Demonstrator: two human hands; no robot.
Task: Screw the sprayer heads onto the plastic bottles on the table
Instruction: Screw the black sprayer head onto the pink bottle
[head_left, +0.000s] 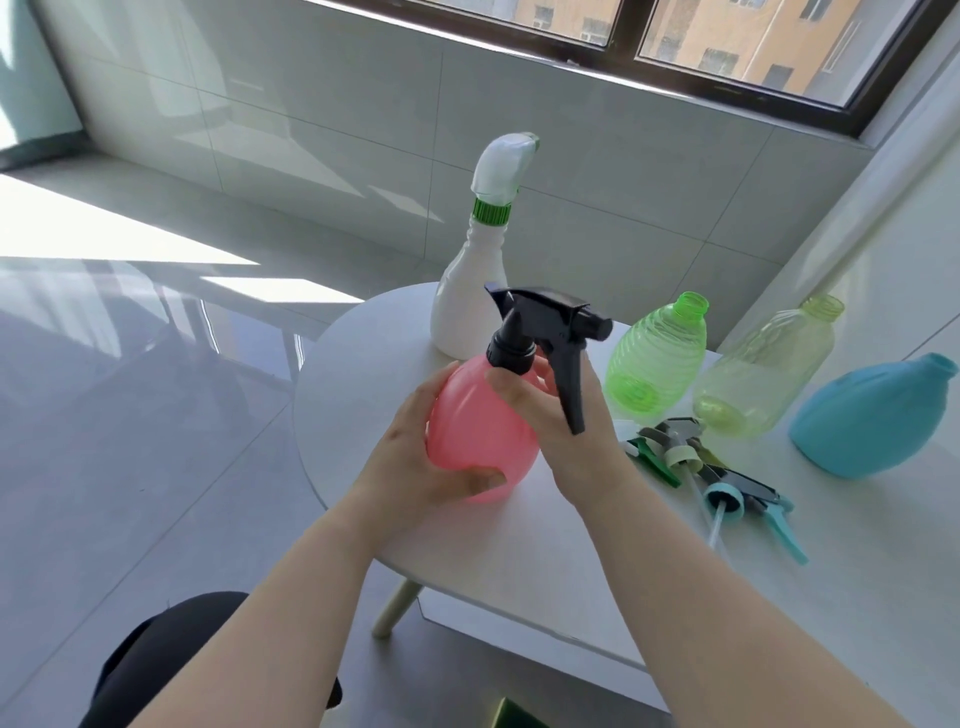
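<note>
I hold a round pink bottle (470, 421) over the white table (519, 561). My left hand (415, 462) wraps its lower left side. My right hand (561, 431) is on its right shoulder, fingers curled by the collar of the black sprayer head (545, 332) that sits on the neck. A white bottle (467, 306) with a white sprayer head and green collar (504, 166) stands behind. Headless bottles stand to the right: bright green (657, 358), pale yellow-green (769, 369), blue (872, 415). Loose sprayer heads (711, 467) lie in front of them.
The table's rounded left edge (311, 415) drops to a glossy grey tile floor. A tiled wall and a dark-framed window (623, 31) lie beyond. A white wall (909, 218) borders the table on the right. My dark-clad knee (171, 654) is at the bottom left.
</note>
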